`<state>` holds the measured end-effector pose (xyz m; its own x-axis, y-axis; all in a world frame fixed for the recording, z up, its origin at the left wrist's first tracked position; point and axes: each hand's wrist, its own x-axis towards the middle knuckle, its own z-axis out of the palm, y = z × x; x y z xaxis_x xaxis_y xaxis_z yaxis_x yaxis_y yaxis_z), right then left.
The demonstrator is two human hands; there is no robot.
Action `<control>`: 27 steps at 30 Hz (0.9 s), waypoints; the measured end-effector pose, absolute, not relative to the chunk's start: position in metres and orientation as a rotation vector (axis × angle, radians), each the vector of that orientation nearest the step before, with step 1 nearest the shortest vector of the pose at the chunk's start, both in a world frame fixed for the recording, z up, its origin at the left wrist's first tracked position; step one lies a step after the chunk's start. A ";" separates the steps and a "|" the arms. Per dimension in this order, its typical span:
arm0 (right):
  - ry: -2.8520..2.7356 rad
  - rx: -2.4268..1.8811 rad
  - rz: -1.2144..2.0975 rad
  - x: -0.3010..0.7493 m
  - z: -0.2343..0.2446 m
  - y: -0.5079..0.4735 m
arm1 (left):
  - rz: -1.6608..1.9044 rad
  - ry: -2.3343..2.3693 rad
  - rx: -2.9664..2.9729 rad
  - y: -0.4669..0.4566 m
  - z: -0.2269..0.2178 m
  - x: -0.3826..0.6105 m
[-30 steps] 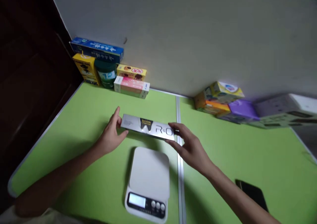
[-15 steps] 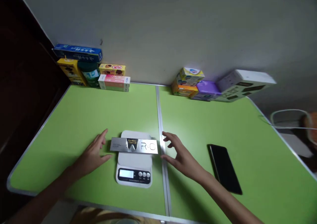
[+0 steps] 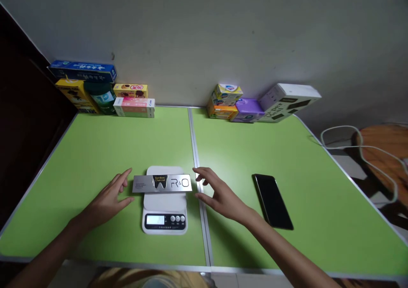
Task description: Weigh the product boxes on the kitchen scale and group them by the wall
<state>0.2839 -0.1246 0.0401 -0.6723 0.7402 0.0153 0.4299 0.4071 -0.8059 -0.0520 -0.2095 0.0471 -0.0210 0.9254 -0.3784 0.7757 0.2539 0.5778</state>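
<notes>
Long silver R&O carton [image 3: 162, 183] lies flat across the platform of the white plastic kitchen scale [image 3: 165, 202], both ends overhanging; display lit, digits unreadable. Left hand [image 3: 110, 198]: fingers and thumb spread wide, holding nothing, just beside the carton's left end. Right hand [image 3: 221, 195]: same, curved, thumb and fingers well parted, grasping nothing, just beside the right end. Surface: light-green table [image 3: 105, 152], grey metal trim, metal seam [image 3: 199, 186] running front edge to back edge. Scale sits just left of the seam, nearer the front edge. Black phone [image 3: 273, 201] lies right of the seam. Back-left corner: cluster of coloured packages, long blue carton [image 3: 83, 71] on top. Back edge right of the seam: yellow, orange and purple packs; white lettered box [image 3: 288, 103] tilted at the back-right corner. Plain grey wall [image 3: 204, 37] behind. Beyond the right edge: white cable [image 3: 342, 147], brown wooden stool [image 3: 384, 145]. Left side dark.
</notes>
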 end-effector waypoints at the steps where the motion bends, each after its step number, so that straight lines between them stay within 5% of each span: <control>1: -2.302 -0.999 1.166 0.282 0.040 -0.124 | 0.265 1.818 1.541 -0.208 0.047 -0.051; 11: -2.348 -0.984 1.200 0.267 0.028 -0.116 | 0.203 1.760 1.634 -0.182 0.057 -0.036; 19: -2.012 -1.142 0.999 0.353 0.039 -0.081 | 0.344 1.631 1.819 -0.111 0.103 0.045; 27: -1.590 -1.598 0.772 0.436 -0.008 -0.001 | 0.510 1.446 1.857 0.018 0.044 0.164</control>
<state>0.4363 -0.0009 -0.0082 0.0505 0.9952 0.0841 0.5490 0.0427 -0.8347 0.1639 0.0177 0.0437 0.2936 0.9488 -0.1170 0.6650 -0.1148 0.7380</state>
